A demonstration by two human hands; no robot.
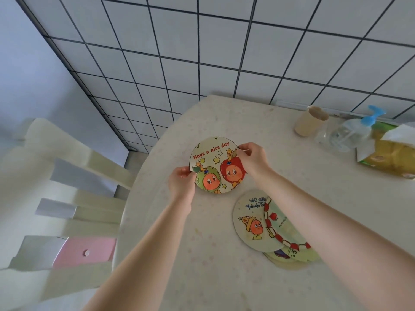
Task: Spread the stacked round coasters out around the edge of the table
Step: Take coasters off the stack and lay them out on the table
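Observation:
A round coaster (pixel 214 163) printed with "Have a nice day" and two cartoon fruit figures is held between both hands over the pale table (pixel 224 277). My left hand (pixel 180 182) pinches its lower left rim. My right hand (pixel 252 159) grips its upper right rim. The coaster lies flat, at or just above the tabletop near the table's left side. A loose stack of several other round coasters (pixel 251 225) rests fanned on the table to the right, partly hidden under my right forearm.
A beige cup (pixel 311 121) lies tipped at the back of the table, beside a clear pump bottle (pixel 347 133) with a blue head and a yellow packet (pixel 390 158). A cream chair (pixel 74 176) with a pink seat stands at the left. A tiled wall rises behind.

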